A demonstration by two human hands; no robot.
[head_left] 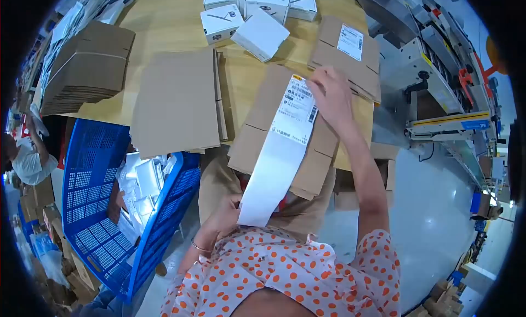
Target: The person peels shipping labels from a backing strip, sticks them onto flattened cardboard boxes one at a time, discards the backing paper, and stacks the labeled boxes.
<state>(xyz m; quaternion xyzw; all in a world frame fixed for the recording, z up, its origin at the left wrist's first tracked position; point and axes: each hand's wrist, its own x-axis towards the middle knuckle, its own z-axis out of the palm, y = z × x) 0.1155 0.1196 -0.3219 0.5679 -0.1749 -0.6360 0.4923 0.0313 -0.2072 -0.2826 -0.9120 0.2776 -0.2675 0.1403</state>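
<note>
A long white label strip (279, 158) runs down over a stack of flat brown cardboard (257, 136) at the table's front edge. Its upper part carries printed text and barcodes; the lower part is blank. My right hand (331, 95) pinches the strip's upper right edge, over the cardboard. Down near my lap, my left hand (222, 215) has its fingers closed on the strip's lower end. Another flattened carton stack with a white label (350, 42) stuck on it lies behind my right hand.
Small white boxes (221, 24) are grouped at the table's back. Cardboard sheets (178, 100) and a tied cardboard bundle (90, 65) lie left. A blue basket (98, 136) holds white packets below. Machinery (438, 81) stands right; a person (33, 158) is far left.
</note>
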